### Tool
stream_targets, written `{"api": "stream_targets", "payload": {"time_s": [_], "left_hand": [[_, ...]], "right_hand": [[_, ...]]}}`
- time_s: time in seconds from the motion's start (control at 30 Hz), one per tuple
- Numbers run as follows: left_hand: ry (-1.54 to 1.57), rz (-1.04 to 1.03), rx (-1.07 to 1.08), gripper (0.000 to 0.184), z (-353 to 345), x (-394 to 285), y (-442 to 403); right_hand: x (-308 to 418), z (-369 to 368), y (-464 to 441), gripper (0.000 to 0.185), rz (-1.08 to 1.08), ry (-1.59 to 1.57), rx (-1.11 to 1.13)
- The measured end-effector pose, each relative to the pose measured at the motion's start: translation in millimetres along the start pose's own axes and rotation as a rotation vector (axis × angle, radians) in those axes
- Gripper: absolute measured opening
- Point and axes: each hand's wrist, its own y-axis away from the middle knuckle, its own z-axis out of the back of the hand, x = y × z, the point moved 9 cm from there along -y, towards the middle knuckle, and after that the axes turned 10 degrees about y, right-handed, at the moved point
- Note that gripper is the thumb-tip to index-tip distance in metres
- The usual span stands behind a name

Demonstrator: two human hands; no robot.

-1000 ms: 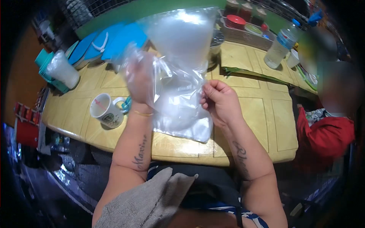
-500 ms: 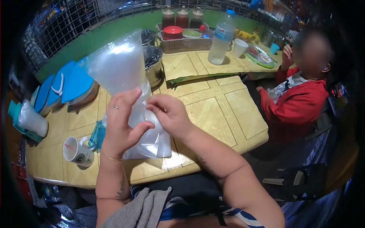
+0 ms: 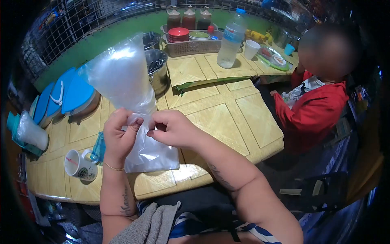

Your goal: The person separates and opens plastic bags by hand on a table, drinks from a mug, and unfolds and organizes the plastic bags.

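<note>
A large clear plastic bag [image 3: 120, 71] rises, puffed out, beyond my hands. My left hand [image 3: 121, 134] is closed on the gathered plastic, thumb against the fingers. From the right, my right hand [image 3: 172, 128] pinches the same plastic, its fingertips close to my left thumb. Below the hands, flat clear plastic [image 3: 154, 158] lies on the table near its front edge; I cannot tell whether it is one piece with the puffed bag.
On the yellow tiled table [image 3: 219, 126] stand a printed mug [image 3: 80, 166], blue-lidded containers [image 3: 81, 91], a metal pail [image 3: 158, 75] and a water bottle [image 3: 231, 40]. A basket [image 3: 191, 49] holds dishes. At the right sits a person in a red jacket [image 3: 310, 112].
My left hand has closed from an open curve onto the plastic, and both hands have come slightly lower. The view has shifted a little. The seated person's raised hand is no longer visible.
</note>
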Motion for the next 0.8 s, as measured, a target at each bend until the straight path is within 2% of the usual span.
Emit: {"api": "stream_targets", "payload": {"time_s": [0.03, 0.17, 0.27, 0.37, 0.47, 0.5, 0.6, 0.8], "left_hand": [[-0.028, -0.012, -0.001, 0.016, -1, -2, 0], [0.178, 0.222, -0.042, 0.011, -4, 7, 7], [0.298, 0.262, -0.078, 0.009, -2, 12, 7], [0.355, 0.305, -0.078, 0.011, -2, 22, 10], [0.393, 0.384, -0.073, 0.015, -2, 26, 11], [0.365, 0.391, -0.079, 0.016, -1, 24, 11], [0.27, 0.385, -0.079, 0.019, 0, 22, 8], [0.063, 0.333, -0.081, 0.01, 3, 19, 6]], "right_hand": [[-2, 0, 0, 0.015, -0.014, -0.035, -0.012], [-23, 0, -3, 0.012, -0.063, -0.145, -0.085], [-34, 0, -3, 0.011, -0.126, -0.132, -0.007], [-42, -8, -3, 0.016, -0.201, -0.174, 0.105], [-36, -15, -6, 0.027, -0.202, -0.526, 0.097], [-30, -14, -5, 0.039, -0.188, -0.576, 0.136], [-18, -15, -3, 0.03, -0.237, -0.674, 0.11], [-43, -15, 2, 0.01, -0.429, -0.505, 0.049]]}}
